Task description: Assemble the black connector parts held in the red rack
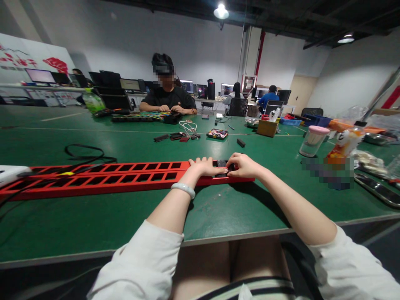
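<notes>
A long red frame (150,182) with two rows of square openings lies across the green table. My left hand (204,167) rests over it near its right end, fingers spread, the thumb reaching toward a black block (221,171) seated in the openings. At the frame's right end my right hand (242,166) is curled, thumb and fingers closed on a small black piece (231,168) among the black parts. My fingers partly hide that piece, so its exact kind does not show.
A white device (12,174) with a black cable (90,160) overlaps the frame's left end. Beyond lie dark modules (178,136), a single black block (241,143) and a small tray (217,133). A lidded cup (313,141) and a bottle (345,146) stand right. A co-worker (168,96) sits opposite.
</notes>
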A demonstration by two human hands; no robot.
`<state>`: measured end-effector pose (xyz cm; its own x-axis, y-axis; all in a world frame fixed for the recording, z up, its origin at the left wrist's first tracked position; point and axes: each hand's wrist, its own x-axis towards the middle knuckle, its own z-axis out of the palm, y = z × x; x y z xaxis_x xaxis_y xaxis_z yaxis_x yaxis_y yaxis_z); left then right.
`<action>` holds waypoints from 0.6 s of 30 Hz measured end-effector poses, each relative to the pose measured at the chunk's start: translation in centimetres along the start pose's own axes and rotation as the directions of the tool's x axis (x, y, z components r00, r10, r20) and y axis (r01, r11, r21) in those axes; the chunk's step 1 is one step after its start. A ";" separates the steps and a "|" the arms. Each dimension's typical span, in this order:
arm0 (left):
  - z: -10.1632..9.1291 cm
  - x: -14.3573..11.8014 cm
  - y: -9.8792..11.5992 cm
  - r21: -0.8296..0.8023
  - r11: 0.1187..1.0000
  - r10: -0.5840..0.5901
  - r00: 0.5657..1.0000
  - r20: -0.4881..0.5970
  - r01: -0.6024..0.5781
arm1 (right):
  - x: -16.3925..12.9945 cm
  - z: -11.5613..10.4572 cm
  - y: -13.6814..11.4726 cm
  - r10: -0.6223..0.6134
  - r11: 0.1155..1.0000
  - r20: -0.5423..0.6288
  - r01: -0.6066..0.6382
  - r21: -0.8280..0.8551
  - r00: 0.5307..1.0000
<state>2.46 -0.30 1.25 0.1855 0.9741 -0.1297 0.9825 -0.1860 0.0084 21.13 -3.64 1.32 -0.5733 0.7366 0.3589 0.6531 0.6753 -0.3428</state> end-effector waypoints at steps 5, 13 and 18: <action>-0.1 -0.1 0.0 0.014 1.000 0.003 1.000 0.013 -0.003 | 0.1 0.2 0.3 -0.008 1.000 0.005 0.008 -0.016 1.000; -0.4 -0.5 0.1 0.022 1.000 0.022 1.000 0.015 -0.023 | 0.2 0.3 0.5 -0.043 0.999 -0.007 0.043 0.005 0.999; -0.1 -0.4 0.0 0.019 1.000 0.023 1.000 -0.004 -0.022 | 0.2 0.4 0.5 -0.075 0.996 0.009 0.075 0.042 0.997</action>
<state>2.40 -0.64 1.39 0.2077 0.9701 -0.1257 0.9776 -0.2102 -0.0072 21.12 -3.14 0.85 -0.6250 0.6840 0.3763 0.5870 0.7295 -0.3511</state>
